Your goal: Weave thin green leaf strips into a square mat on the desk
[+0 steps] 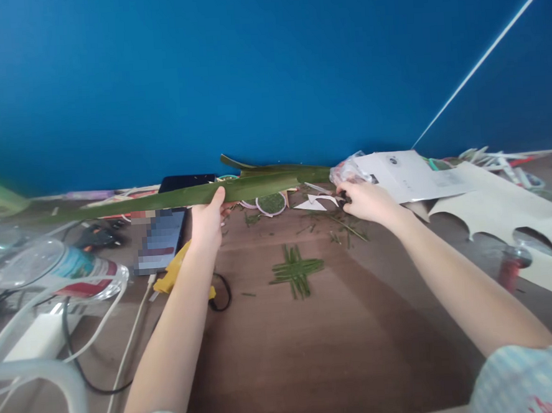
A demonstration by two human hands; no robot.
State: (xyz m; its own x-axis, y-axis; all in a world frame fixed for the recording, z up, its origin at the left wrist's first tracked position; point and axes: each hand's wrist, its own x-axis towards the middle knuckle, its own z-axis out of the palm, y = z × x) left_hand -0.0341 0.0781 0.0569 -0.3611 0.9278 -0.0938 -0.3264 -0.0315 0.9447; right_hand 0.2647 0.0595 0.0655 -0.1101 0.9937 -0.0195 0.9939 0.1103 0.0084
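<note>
A long green leaf (172, 197) stretches sideways across the back of the table, with my left hand (209, 217) closed around its lower edge, thumb on the near face. More green leaf pieces (278, 169) lie behind it. At the back right, my right hand (362, 200) is closed on the dark handles of a pair of scissors (320, 189), whose thin grey blades point left toward the leaf. Below, green strips woven into a cross (297, 269) lie flat on the table. A round, pale-rimmed piece filled with green (272, 204) sits between my hands, beside a white paper scrap (311, 204).
Left stand a phone (163, 241) on a cable, a clear plastic bottle (74, 268), a white power strip (36, 336) and yellow material (172, 272). Right are a printed white sheet (405, 173), cut-out card (504, 202) and a small red-and-clear container (513, 263). A blue wall (258, 70) rises behind.
</note>
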